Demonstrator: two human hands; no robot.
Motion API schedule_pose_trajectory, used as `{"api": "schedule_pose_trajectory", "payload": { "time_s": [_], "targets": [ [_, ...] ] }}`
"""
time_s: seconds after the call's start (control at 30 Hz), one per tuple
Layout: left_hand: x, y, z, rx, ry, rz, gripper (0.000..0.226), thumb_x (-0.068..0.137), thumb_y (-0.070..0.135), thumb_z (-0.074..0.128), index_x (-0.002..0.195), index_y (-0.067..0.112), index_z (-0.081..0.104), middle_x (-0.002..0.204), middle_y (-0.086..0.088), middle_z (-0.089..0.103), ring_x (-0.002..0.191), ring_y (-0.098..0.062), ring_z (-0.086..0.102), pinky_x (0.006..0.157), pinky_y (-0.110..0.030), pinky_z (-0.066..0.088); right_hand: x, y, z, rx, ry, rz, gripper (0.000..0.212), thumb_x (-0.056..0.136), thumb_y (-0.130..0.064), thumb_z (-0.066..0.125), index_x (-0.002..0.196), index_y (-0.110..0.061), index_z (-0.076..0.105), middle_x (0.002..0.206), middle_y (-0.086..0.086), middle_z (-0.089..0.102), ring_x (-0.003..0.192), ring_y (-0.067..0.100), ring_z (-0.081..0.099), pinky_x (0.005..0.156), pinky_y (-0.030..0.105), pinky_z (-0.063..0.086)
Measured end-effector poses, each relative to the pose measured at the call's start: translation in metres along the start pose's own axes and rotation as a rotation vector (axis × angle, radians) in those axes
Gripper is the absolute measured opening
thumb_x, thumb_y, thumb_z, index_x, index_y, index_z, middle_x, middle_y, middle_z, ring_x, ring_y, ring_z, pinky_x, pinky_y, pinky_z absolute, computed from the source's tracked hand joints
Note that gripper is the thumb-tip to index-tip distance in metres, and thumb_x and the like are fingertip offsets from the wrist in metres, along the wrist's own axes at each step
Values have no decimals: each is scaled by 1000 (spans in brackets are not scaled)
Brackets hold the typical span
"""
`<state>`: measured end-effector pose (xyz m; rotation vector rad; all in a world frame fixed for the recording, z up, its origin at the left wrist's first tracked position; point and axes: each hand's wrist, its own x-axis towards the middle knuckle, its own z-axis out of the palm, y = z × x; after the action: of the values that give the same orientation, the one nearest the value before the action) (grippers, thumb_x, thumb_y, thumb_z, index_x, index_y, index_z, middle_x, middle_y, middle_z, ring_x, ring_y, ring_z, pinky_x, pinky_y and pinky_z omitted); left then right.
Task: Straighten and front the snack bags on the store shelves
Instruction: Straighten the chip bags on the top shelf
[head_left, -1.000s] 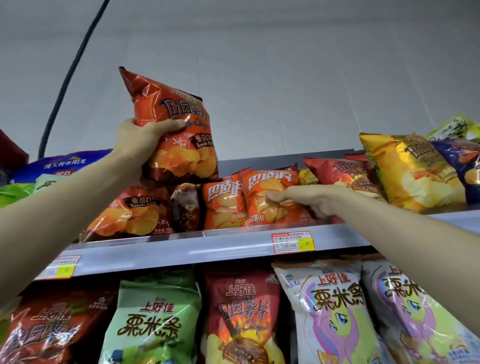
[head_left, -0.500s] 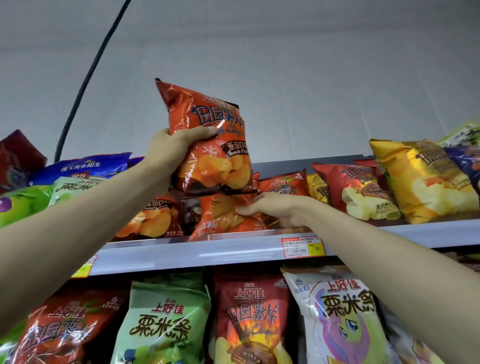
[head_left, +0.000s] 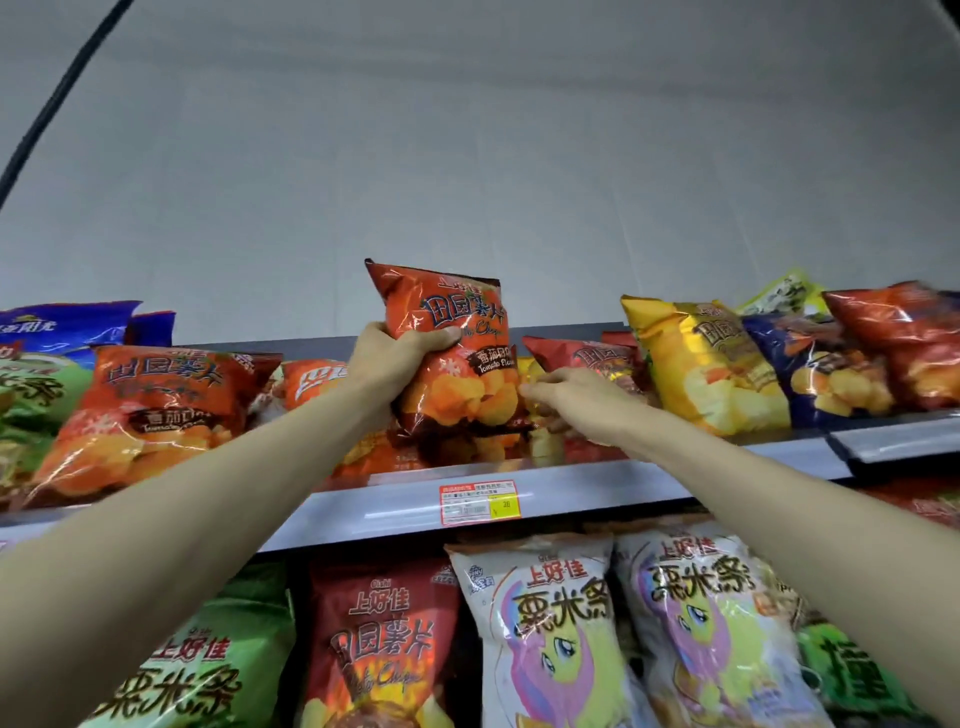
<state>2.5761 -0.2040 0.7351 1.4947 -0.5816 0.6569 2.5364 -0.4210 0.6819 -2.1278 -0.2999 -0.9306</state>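
Note:
My left hand (head_left: 395, 358) grips an orange tomato chip bag (head_left: 457, 364) by its left side and holds it upright over the top shelf (head_left: 597, 491). The bag's bottom sits among small orange bags lying at the shelf front. Just right of it, my right hand (head_left: 576, 402) reaches in, fingers curled at the left edge of a dark red chip bag (head_left: 587, 356). A matching orange bag (head_left: 150, 415) leans back further left.
Right of my hands stand a yellow bag (head_left: 711, 364), a navy bag (head_left: 826, 374) and more red bags. The lower shelf holds a red chip bag (head_left: 379, 644), white cartoon bags (head_left: 550, 634) and green bags (head_left: 197, 675). A price tag (head_left: 480, 501) sits on the shelf rail.
My left hand carried the orange bag rightward and down toward the shelf. My right hand left the flat orange bags and moved right to the dark red bag.

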Motion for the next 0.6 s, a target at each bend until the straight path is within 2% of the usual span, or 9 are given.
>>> {"api": "schedule_pose_trajectory", "payload": {
  "time_s": [0.07,0.13,0.17,0.23,0.3,0.37,0.43,0.5,0.6],
  "targets": [
    [0,-12,12,48,-7,-5,89,63,37,101,135,13,55,118,-5,74,97,-25,76,90,-48,63,-4,2,3,-106,-54,-37,49,95,-59,63,133,-28,58,128,-4,67,113,20,64,95,36,51],
    [0,-20,22,75,-39,-11,89,66,35,100,139,13,52,121,-5,72,101,-26,74,94,-49,62,0,8,9,-127,-67,-36,73,92,-60,69,149,-24,42,129,-4,63,109,18,60,77,28,47],
    [1,-24,24,86,-61,-16,89,68,34,99,140,13,51,121,-6,72,102,-26,74,93,-49,62,3,11,12,-121,-65,-29,80,90,-58,72,153,-22,37,131,-2,62,108,18,60,75,28,46],
    [1,-26,29,101,-117,-48,89,69,35,98,140,12,49,121,-8,72,102,-29,75,93,-50,62,9,16,16,-115,-48,-15,87,88,-53,75,155,-19,31,138,1,60,105,17,58,82,30,44],
    [3,-27,29,130,-178,-83,92,67,40,98,140,14,48,124,-10,72,105,-30,75,96,-53,61,13,18,16,-123,-26,29,87,87,-51,78,152,-15,32,137,3,59,99,17,59,81,29,46],
    [8,-31,29,202,-235,-83,96,65,50,97,141,17,50,129,-9,72,109,-28,74,99,-51,60,18,20,16,-143,-7,65,93,81,-53,81,150,-14,32,138,5,58,111,24,63,91,37,53],
    [2,-29,29,391,-209,-9,87,72,55,92,140,18,53,129,-1,71,111,-21,71,101,-43,58,23,24,18,-211,21,75,103,73,-58,82,152,-16,31,143,9,56,128,33,58,104,48,50],
    [-6,-26,29,668,-109,122,72,81,53,87,133,16,52,120,7,65,108,-17,65,97,-34,53,24,26,20,-292,47,66,108,70,-65,79,154,-20,28,142,10,56,129,36,57,105,52,50],
    [-16,-24,26,951,-71,172,71,83,48,87,135,12,55,125,-1,66,115,-27,65,100,-38,53,22,24,21,-347,64,37,105,75,-66,77,156,-22,28,140,9,58,127,37,59,101,51,52]
  ]
}}
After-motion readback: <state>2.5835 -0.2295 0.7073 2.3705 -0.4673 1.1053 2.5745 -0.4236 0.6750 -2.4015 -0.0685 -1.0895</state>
